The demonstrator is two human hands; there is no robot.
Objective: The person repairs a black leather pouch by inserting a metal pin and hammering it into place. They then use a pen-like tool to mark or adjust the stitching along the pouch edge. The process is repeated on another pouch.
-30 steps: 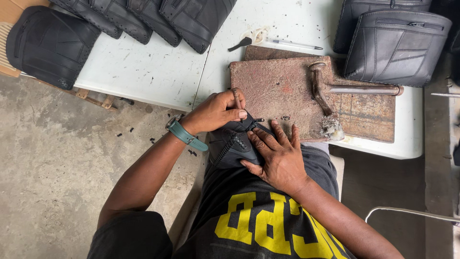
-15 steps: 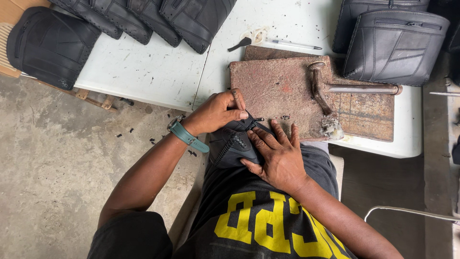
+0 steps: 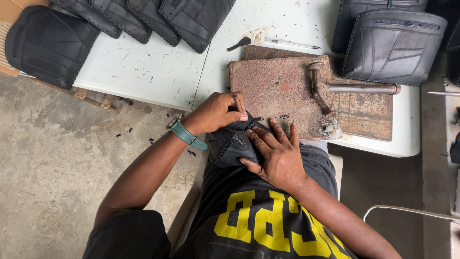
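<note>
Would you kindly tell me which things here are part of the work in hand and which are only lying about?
In hand:
- left hand, pinching the dark stitched piece
- right hand, pressing it flat
- brown work board at its edge

Lying about:
- hammer
- pen
- finished black bags
- white table

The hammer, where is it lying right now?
In the head view the hammer lies on the rusty brown board on the white table, right of centre, just below the black bag and beyond the right hand.
</note>
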